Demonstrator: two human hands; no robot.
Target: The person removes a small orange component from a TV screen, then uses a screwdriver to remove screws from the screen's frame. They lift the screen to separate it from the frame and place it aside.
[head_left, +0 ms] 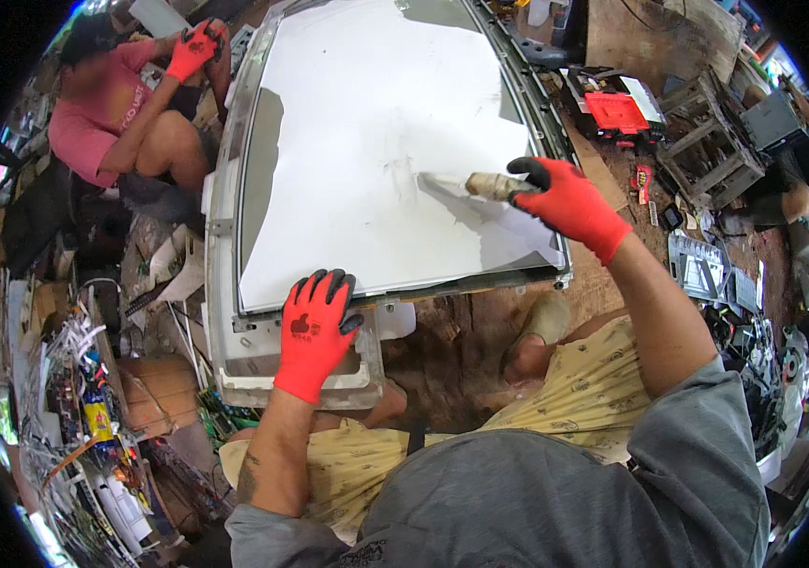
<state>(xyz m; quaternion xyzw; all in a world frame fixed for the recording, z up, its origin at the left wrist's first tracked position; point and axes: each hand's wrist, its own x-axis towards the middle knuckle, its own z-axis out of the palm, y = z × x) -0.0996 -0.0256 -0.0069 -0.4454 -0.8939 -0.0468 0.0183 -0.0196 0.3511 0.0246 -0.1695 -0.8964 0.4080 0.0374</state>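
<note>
In front of me lies a large framed flat panel (224,227), like a screen, with a white sheet (347,114) over most of it. The sheet has ragged edges, and grey shows along the panel's sides and far end. My right hand (565,204), in a red glove with black fingertips, grips a knife (494,186) by its wrapped, tan handle. Its pale blade points left over the sheet and casts a shadow; whether it touches is hard to tell. My left hand (316,331), gloved alike, rests on the panel's near edge, fingers spread and nothing held.
A person in a pink shirt (92,128) sits at the far left, wearing a red glove (194,52). Wires and scrap (73,379) crowd the left side. To the right are a red toolbox (617,112), a wooden stool (707,142) and grey plastic parts (707,270).
</note>
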